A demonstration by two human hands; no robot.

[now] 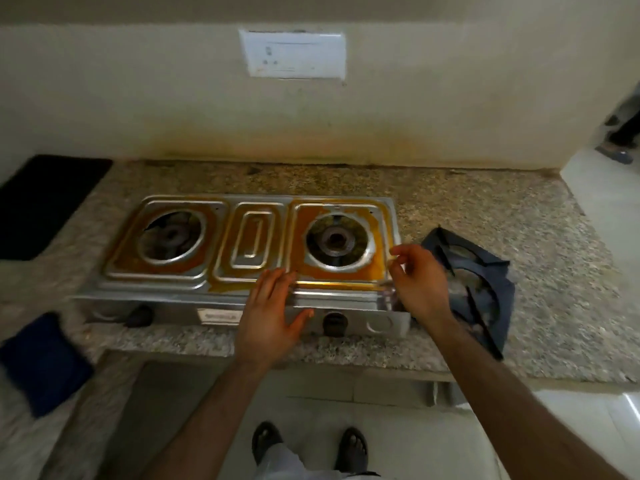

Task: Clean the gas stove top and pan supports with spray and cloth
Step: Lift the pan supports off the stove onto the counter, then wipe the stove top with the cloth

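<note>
Stove top (242,258), stainless, two burners, sits mid-counter on the speckled granite counter (485,209); orange-brown grease film covers both burner wells and the centre panel. Head view only. Both burners are bare: the pan supports (474,285) are off and stacked on the granite at 3 o'clock of the stove, probably parked there to expose the whole sheet for wiping. Left hand (273,313) lies flat, fingers straight, on the front edge at 6 o'clock, holding nothing; judged to steady the body. Right hand (415,282) hovers at the stove's right-front corner, about 4 o'clock, fingers loosely curled; no object visible in it, though blur makes that uncertain. A dark blue cloth (41,362) lies at 8 o'clock on the counter's near edge, within the left hand's reach but untouched. No spray bottle in view. A dark mat (48,202) is at 10 o'clock. Wiping not yet begun, judging by the unbroken film.
</note>
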